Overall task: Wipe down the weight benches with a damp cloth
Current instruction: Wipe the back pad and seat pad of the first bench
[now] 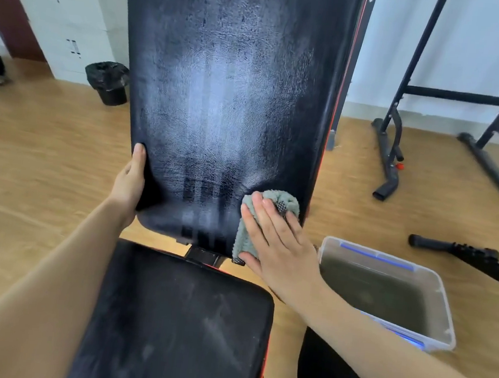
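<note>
Two risks: right hand, fingers flat, presses cloth at backrest corner, may slip off; left hand grips edge; tub near forearm, could tip.

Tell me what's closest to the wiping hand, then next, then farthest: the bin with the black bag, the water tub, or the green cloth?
1. Green cloth: under the right hand, touching it.
2. Water tub: on the floor just to its right.
3. Bin with the black bag: far left, past the bench backrest, by the wall.
</note>
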